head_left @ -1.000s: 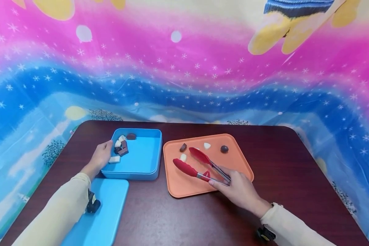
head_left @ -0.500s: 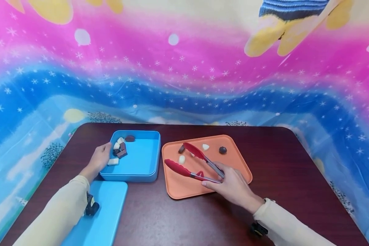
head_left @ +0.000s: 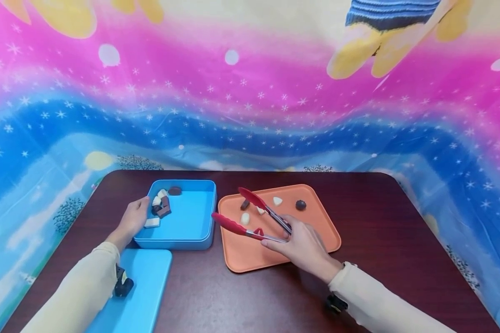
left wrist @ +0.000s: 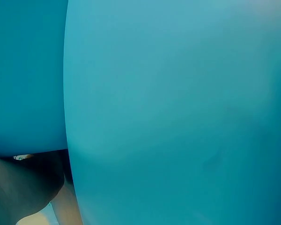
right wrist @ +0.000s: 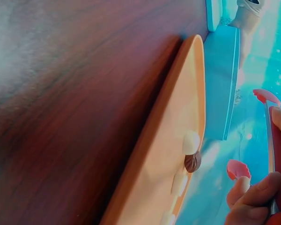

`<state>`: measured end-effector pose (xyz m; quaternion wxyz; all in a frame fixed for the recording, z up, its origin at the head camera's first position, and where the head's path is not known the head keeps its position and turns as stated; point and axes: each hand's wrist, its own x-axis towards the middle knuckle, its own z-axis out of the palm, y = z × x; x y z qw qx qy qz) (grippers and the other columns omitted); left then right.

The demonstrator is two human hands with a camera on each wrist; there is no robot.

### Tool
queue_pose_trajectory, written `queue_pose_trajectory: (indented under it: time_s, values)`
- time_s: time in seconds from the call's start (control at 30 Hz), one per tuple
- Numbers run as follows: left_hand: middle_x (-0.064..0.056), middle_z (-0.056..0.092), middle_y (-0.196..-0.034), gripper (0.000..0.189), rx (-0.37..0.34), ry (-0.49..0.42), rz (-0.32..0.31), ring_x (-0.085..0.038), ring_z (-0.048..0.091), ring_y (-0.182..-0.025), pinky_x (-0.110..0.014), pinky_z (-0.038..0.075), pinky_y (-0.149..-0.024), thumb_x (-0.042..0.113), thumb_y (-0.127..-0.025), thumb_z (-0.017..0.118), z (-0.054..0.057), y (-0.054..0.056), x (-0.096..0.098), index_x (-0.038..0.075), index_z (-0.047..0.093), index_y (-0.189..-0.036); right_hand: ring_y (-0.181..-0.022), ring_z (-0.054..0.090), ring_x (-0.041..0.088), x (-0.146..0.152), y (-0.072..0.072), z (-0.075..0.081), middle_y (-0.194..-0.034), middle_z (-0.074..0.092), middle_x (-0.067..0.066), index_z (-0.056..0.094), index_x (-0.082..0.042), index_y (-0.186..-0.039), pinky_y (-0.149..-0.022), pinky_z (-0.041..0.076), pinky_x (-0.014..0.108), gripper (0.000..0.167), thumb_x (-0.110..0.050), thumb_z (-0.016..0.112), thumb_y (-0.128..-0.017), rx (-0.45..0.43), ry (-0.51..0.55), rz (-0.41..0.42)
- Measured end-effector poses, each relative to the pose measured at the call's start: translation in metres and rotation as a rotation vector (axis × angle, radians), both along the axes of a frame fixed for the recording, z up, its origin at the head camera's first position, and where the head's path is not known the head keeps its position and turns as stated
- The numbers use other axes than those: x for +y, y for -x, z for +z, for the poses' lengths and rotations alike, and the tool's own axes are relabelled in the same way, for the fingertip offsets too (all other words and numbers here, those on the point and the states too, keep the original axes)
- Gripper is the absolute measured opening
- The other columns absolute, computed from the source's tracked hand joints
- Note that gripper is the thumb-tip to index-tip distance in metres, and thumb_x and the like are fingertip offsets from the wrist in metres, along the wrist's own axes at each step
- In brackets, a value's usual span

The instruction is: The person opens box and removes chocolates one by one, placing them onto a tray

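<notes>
A pair of red-tipped tongs is gripped in my right hand. Its arms are spread, with nothing visible between the tips, which hover over the left edge of the orange tray. On the tray lie a white piece, a dark brown block, a round dark chocolate and more white pieces. My left hand holds the left side of the blue box; some of its fingers are hidden. Several chocolates, such as a brown bar and a white bar, lie along the box's left side.
A blue lid lies flat in front of the box, under my left forearm. The dark wooden table carries everything. Behind its far edge hangs a colourful printed cloth.
My right hand has carried the spread tongs left, from above the tray's middle toward the box. My left hand stays at the box, and the chocolates have not moved.
</notes>
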<state>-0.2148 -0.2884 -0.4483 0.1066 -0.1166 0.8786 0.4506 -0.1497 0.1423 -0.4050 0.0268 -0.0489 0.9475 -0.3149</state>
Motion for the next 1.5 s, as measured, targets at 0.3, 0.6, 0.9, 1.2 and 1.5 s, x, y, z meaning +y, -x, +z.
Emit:
queue_pose_trajectory:
  time_s: [0.3, 0.6, 0.9, 1.2, 1.5]
  values:
    - [-0.029, 0.015, -0.166, 0.075, 0.019, 0.004, -0.005, -0.051, 0.019, -0.152, -0.069, 0.021, -0.121, 0.052, -0.108, 0.009, -0.002, -0.001, -0.001, -0.001, 0.011, -0.161, -0.049, 0.044, 0.014, -0.012, 0.005, 0.007, -0.060, 0.049, -0.002, 0.059, -0.024, -0.135, -0.045, 0.034, 0.028, 0.081, -0.069, 0.081, -0.071, 0.011, 0.028, 0.031]
    - [-0.028, 0.007, -0.167, 0.073, 0.034, 0.003, -0.027, -0.051, 0.010, -0.154, -0.068, 0.019, -0.122, 0.051, -0.109, 0.008, -0.002, -0.001, 0.000, 0.000, 0.003, -0.161, -0.047, 0.044, 0.013, -0.032, 0.013, 0.010, -0.060, 0.049, -0.004, 0.063, -0.026, -0.125, -0.043, 0.032, 0.027, 0.066, -0.063, 0.082, -0.074, 0.083, 0.048, 0.103]
    - [-0.029, 0.010, -0.167, 0.074, 0.015, 0.000, -0.012, -0.052, 0.014, -0.153, -0.069, 0.020, -0.121, 0.052, -0.108, 0.009, -0.002, -0.001, 0.000, 0.001, 0.005, -0.161, -0.055, 0.045, 0.013, -0.053, 0.027, 0.005, -0.067, 0.051, -0.003, 0.066, -0.026, -0.127, -0.043, 0.031, 0.026, 0.065, -0.059, 0.084, -0.074, 0.133, 0.009, 0.148]
    - [-0.029, 0.011, -0.167, 0.075, 0.009, -0.005, -0.005, -0.052, 0.014, -0.153, -0.069, 0.020, -0.121, 0.053, -0.108, 0.009, 0.000, 0.000, 0.000, 0.000, 0.007, -0.161, -0.052, 0.046, 0.013, -0.073, 0.044, 0.001, -0.069, 0.060, -0.006, 0.067, -0.020, -0.123, -0.042, 0.035, 0.026, 0.063, -0.057, 0.085, -0.074, 0.186, -0.084, 0.181]
    - [-0.028, 0.010, -0.167, 0.073, 0.042, 0.001, -0.009, -0.051, 0.012, -0.154, -0.068, 0.019, -0.122, 0.051, -0.109, 0.010, -0.001, 0.001, -0.001, 0.000, 0.005, -0.161, -0.057, 0.055, 0.007, -0.093, 0.053, 0.001, -0.087, 0.071, -0.002, 0.061, -0.014, -0.133, -0.045, 0.043, 0.023, 0.076, -0.059, 0.083, -0.076, 0.259, -0.235, 0.209]
